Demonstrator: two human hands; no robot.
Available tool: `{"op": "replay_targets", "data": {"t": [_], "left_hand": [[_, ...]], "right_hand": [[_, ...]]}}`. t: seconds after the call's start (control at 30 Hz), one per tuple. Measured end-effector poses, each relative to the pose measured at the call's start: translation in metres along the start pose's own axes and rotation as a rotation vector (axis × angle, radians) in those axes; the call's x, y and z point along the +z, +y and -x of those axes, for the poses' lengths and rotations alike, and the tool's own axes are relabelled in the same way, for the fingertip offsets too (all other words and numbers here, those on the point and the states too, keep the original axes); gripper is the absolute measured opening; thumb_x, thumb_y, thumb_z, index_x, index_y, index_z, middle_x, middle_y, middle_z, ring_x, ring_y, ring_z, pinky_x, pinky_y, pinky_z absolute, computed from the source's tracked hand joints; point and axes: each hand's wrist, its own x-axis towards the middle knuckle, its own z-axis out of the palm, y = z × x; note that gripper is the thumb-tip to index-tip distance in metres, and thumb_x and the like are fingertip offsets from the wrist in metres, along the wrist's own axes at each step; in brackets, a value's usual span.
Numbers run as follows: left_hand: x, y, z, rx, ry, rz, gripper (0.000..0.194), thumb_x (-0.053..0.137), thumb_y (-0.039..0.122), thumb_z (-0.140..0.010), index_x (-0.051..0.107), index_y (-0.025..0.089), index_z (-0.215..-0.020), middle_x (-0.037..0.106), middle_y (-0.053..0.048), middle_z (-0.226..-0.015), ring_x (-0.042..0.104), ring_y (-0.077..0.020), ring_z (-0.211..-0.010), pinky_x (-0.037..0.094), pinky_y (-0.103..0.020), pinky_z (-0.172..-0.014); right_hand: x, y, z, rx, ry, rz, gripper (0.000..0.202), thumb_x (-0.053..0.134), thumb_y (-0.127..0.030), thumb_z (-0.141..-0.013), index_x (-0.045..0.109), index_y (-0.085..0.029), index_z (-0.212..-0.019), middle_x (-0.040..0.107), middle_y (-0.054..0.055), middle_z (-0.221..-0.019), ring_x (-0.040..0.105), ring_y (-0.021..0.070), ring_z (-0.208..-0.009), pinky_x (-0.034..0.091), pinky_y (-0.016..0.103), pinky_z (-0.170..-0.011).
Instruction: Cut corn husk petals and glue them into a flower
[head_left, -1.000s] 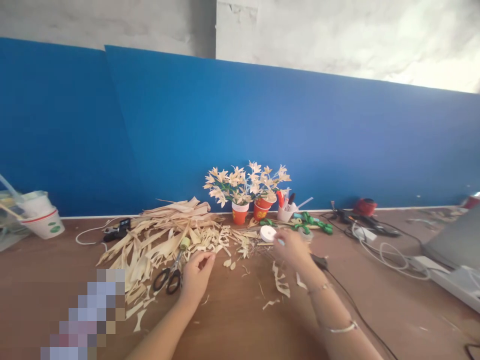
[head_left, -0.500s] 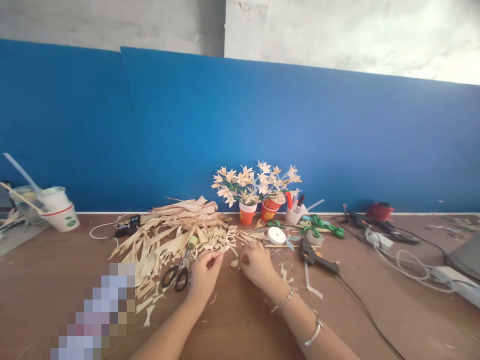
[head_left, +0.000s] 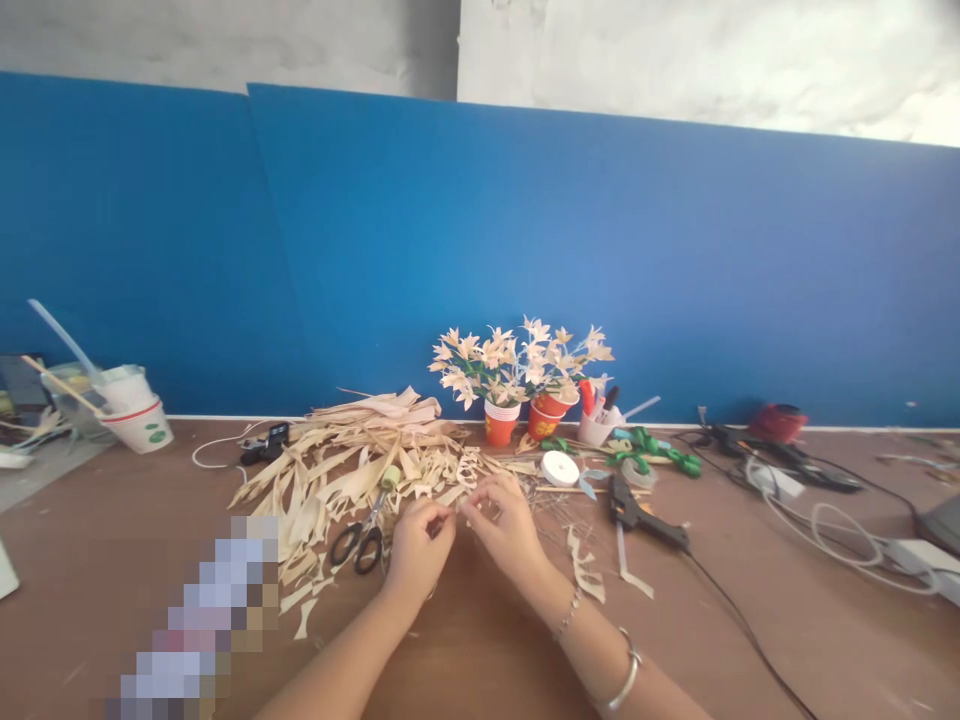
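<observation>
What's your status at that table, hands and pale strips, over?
Left hand and right hand close together, fingertips nearly meeting; any small piece held, unclear. Pale strips heaped ahead, leftward. Scissors close beside left hand, possible snag.

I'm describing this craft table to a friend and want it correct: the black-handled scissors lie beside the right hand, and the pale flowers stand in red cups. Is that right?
Not quite: the head view shows the black-handled scissors beside the left hand, not the right hand. The pale flowers do stand in red cups.
</observation>
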Motion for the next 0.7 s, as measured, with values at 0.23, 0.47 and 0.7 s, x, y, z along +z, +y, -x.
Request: {"op": "replay_targets", "data": {"t": [0.23, 0.47, 0.7], "left_hand": [[0.0005, 0.0008, 0.0007, 0.024, -0.004, -0.013, 0.016, 0.053, 0.017, -0.077, 0.062, 0.018, -0.064, 0.059, -0.001, -0.066, 0.054, -0.0139, -0.064, 0.043, -0.024, -0.061], [0.0017, -0.0014, 0.0024, 0.056, 0.003, -0.027, 0.017, 0.052, 0.017, -0.078, 0.064, 0.018, -0.067, 0.059, -0.002, -0.069, 0.056, -0.0155, -0.068, 0.045, -0.026, -0.065], [0.0013, 0.0003, 0.002, 0.079, 0.012, -0.036, 0.016, 0.052, 0.016, -0.077, 0.065, 0.018, -0.068, 0.059, -0.002, -0.068, 0.055, -0.0158, -0.068, 0.045, -0.027, -0.064]], "right_hand": [[0.0012, 0.0029, 0.0, -0.013, 0.013, 0.058, 0.01, 0.061, -0.013, -0.075, 0.059, -0.02, -0.067, 0.06, 0.004, -0.079, 0.053, 0.0201, -0.08, 0.04, 0.033, -0.077], [0.0032, 0.0028, 0.0007, -0.033, 0.033, 0.083, 0.012, 0.06, -0.01, -0.072, 0.057, -0.02, -0.065, 0.059, 0.003, -0.076, 0.052, 0.0195, -0.078, 0.04, 0.032, -0.074], [0.004, -0.0017, 0.0016, -0.03, 0.055, 0.087, 0.014, 0.059, -0.008, -0.072, 0.055, -0.02, -0.065, 0.059, 0.003, -0.075, 0.052, 0.0194, -0.078, 0.04, 0.032, -0.074]]}}
